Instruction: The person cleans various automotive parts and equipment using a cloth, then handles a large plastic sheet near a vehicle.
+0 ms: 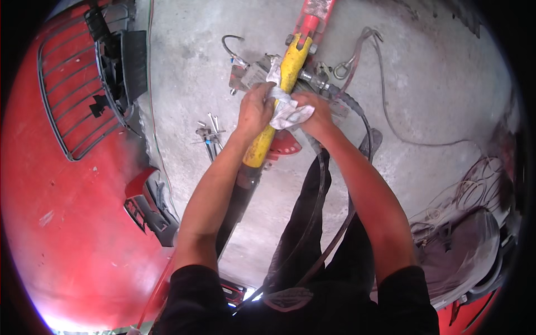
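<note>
A white cloth (pixel 291 115) lies wrapped about the middle of a long yellow cylinder-like bar (pixel 258 146). My left hand (pixel 257 109) is closed on the cloth from the left, its fingers curled against the bar. My right hand (pixel 316 113) grips the cloth's other side, and a loose end hangs below its fingers. At its far end the bar joins a red metal fork (pixel 312 27) with a bolt through it. The near end runs into a dark sleeve (pixel 248 177). Metal fittings (pixel 312 80) and a dark hose lie just right of the bar.
Wrenches and other small tools (pixel 209 134) lie on the grey concrete floor (pixel 190 61) at left. A thin cable (pixel 391 125) loops across the right side. A black slatted frame (pixel 70 151) and dark plastic parts (pixel 151 206) lie along the red surface (pixel 67 223).
</note>
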A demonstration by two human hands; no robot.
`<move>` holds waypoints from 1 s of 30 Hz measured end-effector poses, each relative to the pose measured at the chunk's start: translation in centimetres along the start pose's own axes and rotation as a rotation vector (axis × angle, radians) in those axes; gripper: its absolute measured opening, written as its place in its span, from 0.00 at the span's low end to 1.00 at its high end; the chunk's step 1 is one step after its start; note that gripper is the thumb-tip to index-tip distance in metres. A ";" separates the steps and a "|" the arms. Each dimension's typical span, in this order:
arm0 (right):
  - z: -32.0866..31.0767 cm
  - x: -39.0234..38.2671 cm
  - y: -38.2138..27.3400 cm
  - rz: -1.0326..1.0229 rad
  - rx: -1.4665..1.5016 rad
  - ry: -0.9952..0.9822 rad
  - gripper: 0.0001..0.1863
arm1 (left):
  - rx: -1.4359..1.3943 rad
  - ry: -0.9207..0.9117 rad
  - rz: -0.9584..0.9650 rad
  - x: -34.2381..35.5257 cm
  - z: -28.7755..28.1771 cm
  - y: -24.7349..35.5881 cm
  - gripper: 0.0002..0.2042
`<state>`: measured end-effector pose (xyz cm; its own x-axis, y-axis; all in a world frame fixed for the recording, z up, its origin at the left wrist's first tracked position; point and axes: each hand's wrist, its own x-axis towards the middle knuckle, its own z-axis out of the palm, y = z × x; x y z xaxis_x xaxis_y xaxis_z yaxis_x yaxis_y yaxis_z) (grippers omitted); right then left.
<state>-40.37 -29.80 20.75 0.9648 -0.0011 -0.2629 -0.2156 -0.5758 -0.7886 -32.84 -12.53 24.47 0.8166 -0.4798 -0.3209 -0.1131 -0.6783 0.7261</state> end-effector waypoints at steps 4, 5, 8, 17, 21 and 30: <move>1.2 1.4 1.3 -0.095 -0.041 -0.045 0.19 | 0.316 -0.088 -0.046 1.3 -0.6 1.5 0.11; 1.2 1.3 2.0 -0.233 0.052 0.066 0.21 | 0.402 -0.142 -0.005 1.4 -1.0 1.6 0.09; 0.3 0.5 1.5 -0.242 -0.037 -0.158 0.20 | 0.546 -0.320 -0.155 0.2 -2.3 -2.0 0.11; -1.9 -2.0 1.9 -0.071 0.179 -0.053 0.19 | 0.241 -0.090 0.032 -0.6 -0.7 2.1 0.15; -2.6 -1.8 2.3 -0.116 0.284 -0.138 0.15 | -0.082 0.057 -0.303 -0.5 -0.7 -2.8 0.14; -4.2 0.4 0.1 0.250 0.178 -0.029 0.11 | -0.848 0.439 -1.019 0.0 -2.6 -6.1 0.16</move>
<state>-39.39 -33.25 22.92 0.8745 -0.0999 -0.4747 -0.4711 -0.4084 -0.7819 -30.69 -6.97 21.58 0.4573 0.3336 -0.8244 0.8750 -0.0032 0.4841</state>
